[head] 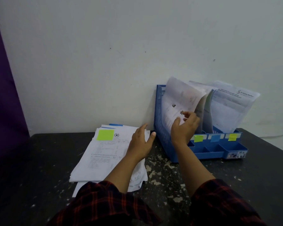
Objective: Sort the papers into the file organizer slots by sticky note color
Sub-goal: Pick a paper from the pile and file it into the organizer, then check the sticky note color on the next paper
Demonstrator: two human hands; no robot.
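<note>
A blue file organizer [160, 128] stands against the wall, its slots marked by a green note [198, 138], a blue note [214, 138] and a yellow note [232, 137]. Papers [181, 97] lean in the leftmost slot; more sheets [232, 105] fill the right slots. My right hand [185, 126] is at the leftmost slot, fingers loosely spread against the leaning papers. To the left lies a paper stack [101, 154] topped by a green sticky note [105, 134]. My left hand [141, 142] rests flat on that stack's right edge, fingers straight.
The black speckled table [167, 173] runs to the white wall behind. A purple curtain [5, 101] hangs at the far left. Small front trays [219, 149] on the organizer hold nothing visible. The table's right edge [271, 144] slopes near the organizer.
</note>
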